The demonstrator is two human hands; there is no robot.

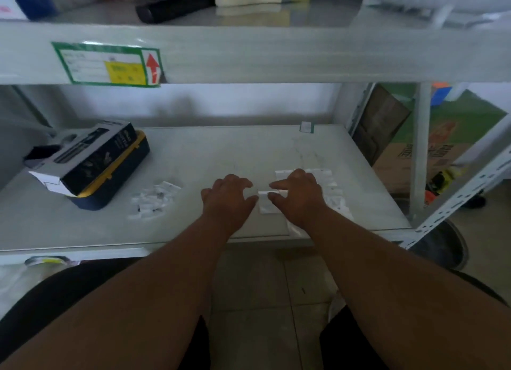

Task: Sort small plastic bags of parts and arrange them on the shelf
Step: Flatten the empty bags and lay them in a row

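Note:
Both my hands rest palm-down on the pale shelf board [221, 148]. Between them lies a small clear plastic bag [266, 203] with a white top strip. My left hand [228, 198] touches its left edge with the thumb, fingers spread. The thumb and fingers of my right hand [297, 197] press on its right edge. Behind and under my right hand lie several flat bags in a row [330, 187]. A loose heap of small bags of parts [153, 199] sits to the left.
A dark box on a yellow-edged case [91, 162] stands at the shelf's left. An upper shelf beam with a green label [107, 64] runs overhead. A metal upright [420, 154] and cardboard boxes [431, 151] are at right. Tiled floor lies below.

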